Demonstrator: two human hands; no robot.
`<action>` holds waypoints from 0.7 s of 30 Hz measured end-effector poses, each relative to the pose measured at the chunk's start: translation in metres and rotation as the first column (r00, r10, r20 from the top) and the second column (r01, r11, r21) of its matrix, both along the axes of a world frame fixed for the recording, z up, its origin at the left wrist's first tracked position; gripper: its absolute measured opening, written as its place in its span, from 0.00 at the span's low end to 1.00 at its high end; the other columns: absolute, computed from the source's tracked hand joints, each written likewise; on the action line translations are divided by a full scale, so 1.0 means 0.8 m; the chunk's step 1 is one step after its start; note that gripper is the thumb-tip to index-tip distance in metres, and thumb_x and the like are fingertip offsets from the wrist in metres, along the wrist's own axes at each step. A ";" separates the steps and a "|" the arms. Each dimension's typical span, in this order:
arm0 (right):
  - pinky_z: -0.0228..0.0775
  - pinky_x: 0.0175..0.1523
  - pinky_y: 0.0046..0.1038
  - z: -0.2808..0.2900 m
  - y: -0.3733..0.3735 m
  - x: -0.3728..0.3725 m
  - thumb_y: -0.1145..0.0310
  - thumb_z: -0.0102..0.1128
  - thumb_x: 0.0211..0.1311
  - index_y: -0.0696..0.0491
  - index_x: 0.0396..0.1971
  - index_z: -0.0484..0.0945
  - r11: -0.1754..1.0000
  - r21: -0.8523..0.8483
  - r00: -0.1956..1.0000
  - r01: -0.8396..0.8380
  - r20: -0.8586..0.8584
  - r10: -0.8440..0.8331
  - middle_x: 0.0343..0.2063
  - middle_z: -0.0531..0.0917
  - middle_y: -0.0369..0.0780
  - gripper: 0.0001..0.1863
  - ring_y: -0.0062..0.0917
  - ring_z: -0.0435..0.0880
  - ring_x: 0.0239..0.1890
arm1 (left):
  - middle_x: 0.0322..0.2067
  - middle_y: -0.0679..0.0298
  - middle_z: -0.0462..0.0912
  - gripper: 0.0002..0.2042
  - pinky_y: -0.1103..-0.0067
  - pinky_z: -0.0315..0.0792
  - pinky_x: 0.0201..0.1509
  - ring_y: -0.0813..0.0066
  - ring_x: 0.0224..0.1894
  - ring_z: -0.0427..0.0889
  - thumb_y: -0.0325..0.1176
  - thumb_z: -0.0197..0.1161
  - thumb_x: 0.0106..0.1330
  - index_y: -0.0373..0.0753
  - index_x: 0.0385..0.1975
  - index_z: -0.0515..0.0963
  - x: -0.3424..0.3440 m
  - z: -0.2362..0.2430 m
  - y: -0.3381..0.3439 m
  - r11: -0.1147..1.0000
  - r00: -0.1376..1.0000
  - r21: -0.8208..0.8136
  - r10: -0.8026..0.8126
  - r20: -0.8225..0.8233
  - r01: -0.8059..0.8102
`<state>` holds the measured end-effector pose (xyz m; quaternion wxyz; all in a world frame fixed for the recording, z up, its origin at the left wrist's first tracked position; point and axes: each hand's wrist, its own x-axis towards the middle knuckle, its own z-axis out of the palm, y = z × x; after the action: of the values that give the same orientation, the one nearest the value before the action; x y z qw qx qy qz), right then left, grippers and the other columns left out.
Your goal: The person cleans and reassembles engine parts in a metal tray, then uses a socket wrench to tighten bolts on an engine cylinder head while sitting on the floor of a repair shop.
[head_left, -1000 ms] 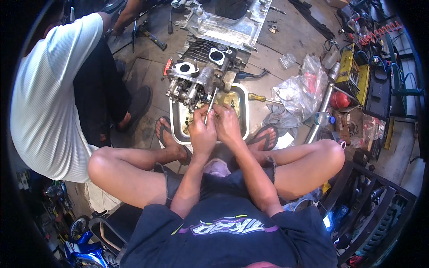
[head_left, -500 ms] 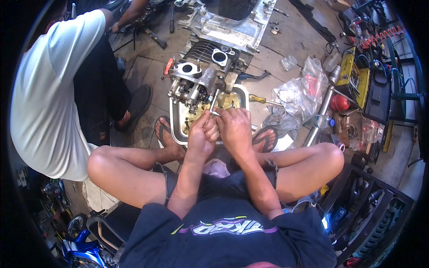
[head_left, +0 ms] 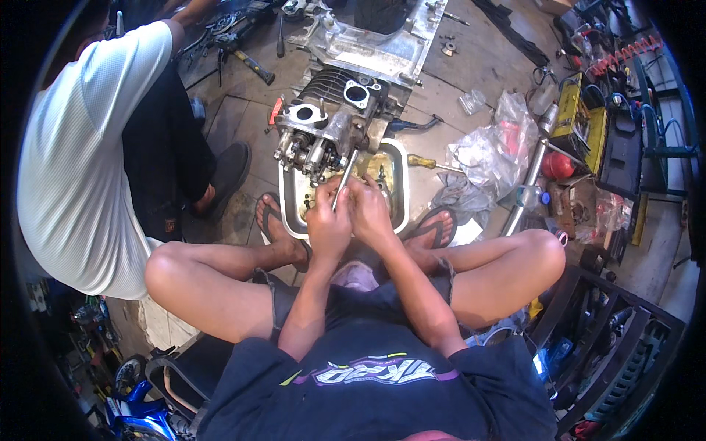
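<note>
A long silver tool (head_left: 348, 169) rises at a slant to the underside of the engine's cylinder head (head_left: 315, 128), which has cooling fins, two oval flanges and exposed valve parts. My left hand (head_left: 328, 224) is closed round the tool's lower part, thumb along the shaft. My right hand (head_left: 371, 209) is closed just beside it, touching the left; what its fingers grip is hidden. Beneath both lies a white-rimmed metal tray (head_left: 402, 191) with yellowish oil and small dark parts.
A co-worker in a white shirt (head_left: 88, 162) sits close at the left. A yellow-handled screwdriver (head_left: 421, 161), plastic bags (head_left: 489, 154), a silver tube (head_left: 526, 187) and a yellow toolbox (head_left: 570, 110) lie at the right. A metal plate (head_left: 412, 37) is behind the engine.
Half a second ago my right hand was spread higher over a crosswise bar; now it has drawn in against my left hand, and the crosswise bar is hidden.
</note>
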<state>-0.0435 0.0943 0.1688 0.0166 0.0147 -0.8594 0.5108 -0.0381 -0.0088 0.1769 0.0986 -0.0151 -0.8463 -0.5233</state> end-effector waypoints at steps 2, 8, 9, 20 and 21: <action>0.58 0.65 0.46 0.019 -0.001 0.009 0.72 0.54 0.61 0.56 0.39 0.79 0.997 0.074 1.000 -0.002 -0.011 0.003 0.29 0.82 0.48 0.08 0.44 0.82 0.38 | 0.17 0.69 0.73 0.09 0.80 0.62 0.16 0.82 0.14 0.69 0.33 0.55 0.73 0.35 0.45 0.73 0.005 0.002 -0.006 0.937 0.973 0.345 -0.027 0.229 -0.056; 0.61 0.60 0.42 0.050 0.012 0.015 0.70 0.57 0.58 0.55 0.37 0.83 0.932 0.342 0.990 0.118 -0.112 -0.084 0.32 0.82 0.44 0.10 0.37 0.80 0.42 | 0.13 0.77 0.56 0.08 0.86 0.47 0.14 0.89 0.12 0.51 0.36 0.47 0.77 0.41 0.37 0.70 -0.008 0.006 -0.014 0.209 0.733 0.877 -0.485 0.478 -0.433; 0.61 0.60 0.41 0.055 0.011 0.014 0.70 0.57 0.58 0.55 0.37 0.83 0.921 0.366 0.988 0.130 -0.130 -0.087 0.31 0.82 0.44 0.10 0.37 0.80 0.41 | 0.13 0.78 0.54 0.10 0.85 0.45 0.13 0.88 0.11 0.49 0.38 0.46 0.77 0.43 0.32 0.68 -0.010 0.001 -0.017 0.100 0.701 0.860 -0.536 0.471 -0.501; 0.63 0.59 0.43 0.048 0.005 0.008 0.71 0.55 0.60 0.57 0.38 0.82 0.959 0.231 0.985 0.163 -0.092 -0.145 0.31 0.84 0.47 0.10 0.42 0.81 0.40 | 0.15 0.74 0.67 0.09 0.85 0.54 0.14 0.85 0.12 0.60 0.36 0.52 0.75 0.36 0.40 0.72 -0.011 -0.003 -0.001 0.677 0.834 0.692 -0.210 0.510 -0.253; 0.64 0.59 0.44 0.037 0.002 0.004 0.72 0.55 0.60 0.58 0.38 0.82 0.972 0.195 0.991 0.132 -0.047 -0.125 0.32 0.84 0.48 0.10 0.43 0.82 0.40 | 0.16 0.73 0.71 0.09 0.84 0.56 0.15 0.85 0.12 0.63 0.35 0.53 0.74 0.35 0.43 0.72 -0.010 -0.004 0.004 0.881 0.902 0.446 -0.057 0.428 -0.156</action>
<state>-0.0400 0.0957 0.1982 0.0631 -0.0307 -0.9045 0.4206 -0.0459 -0.0058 0.1735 -0.0754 0.1468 -0.6947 -0.7001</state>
